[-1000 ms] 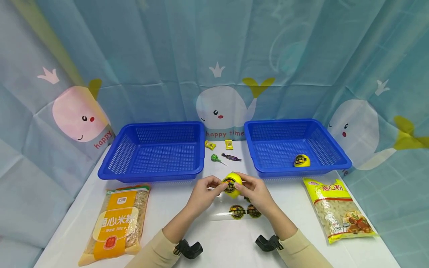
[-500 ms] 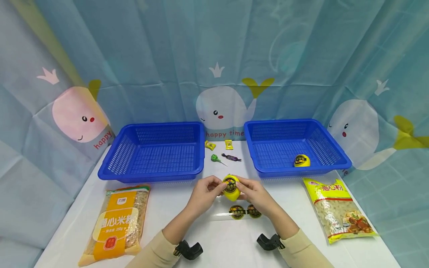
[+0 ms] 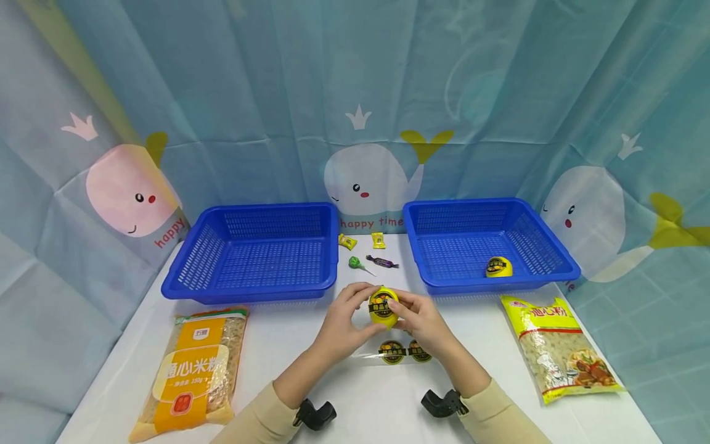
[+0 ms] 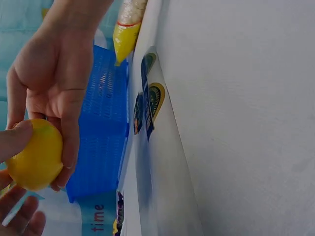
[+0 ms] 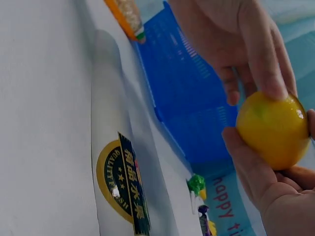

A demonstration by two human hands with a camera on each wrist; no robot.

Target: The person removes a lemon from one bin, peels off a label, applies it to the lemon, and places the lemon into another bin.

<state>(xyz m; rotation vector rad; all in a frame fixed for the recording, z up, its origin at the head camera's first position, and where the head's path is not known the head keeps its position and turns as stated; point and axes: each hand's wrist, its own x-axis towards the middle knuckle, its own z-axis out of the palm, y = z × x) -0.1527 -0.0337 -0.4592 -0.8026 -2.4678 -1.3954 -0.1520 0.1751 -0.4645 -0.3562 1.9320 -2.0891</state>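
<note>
Both hands hold a yellow lemon [image 3: 383, 320] over the middle of the table, a round black-and-gold sticker [image 3: 379, 304] on the side toward me. My left hand [image 3: 339, 324] spans it, fingers at its top and thumb near its underside. From the other side, my right hand [image 3: 426, 322] grips it, thumb at the sticker's right edge. The right wrist view shows the lemon [image 5: 273, 130] between fingers of both hands, its sticker hidden there. Below lies a clear strip [image 3: 363, 356] with round stickers [image 3: 392, 351] of the same design.
Behind stand two blue baskets, left [image 3: 249, 290] and right [image 3: 499, 285]; the right one holds a stickered yellow fruit [image 3: 499, 267]. Between them lie yellow-wrapped candies [image 3: 378, 240], a green lollipop [image 3: 355, 263] and a purple candy [image 3: 383, 261]. Pasta bags flank the table, left [image 3: 191, 376] and right [image 3: 560, 351].
My left thumb has come off the sticker and moved under the lemon as that hand opened wider around it. More of the sticker shows. The right hand stays on the lemon.
</note>
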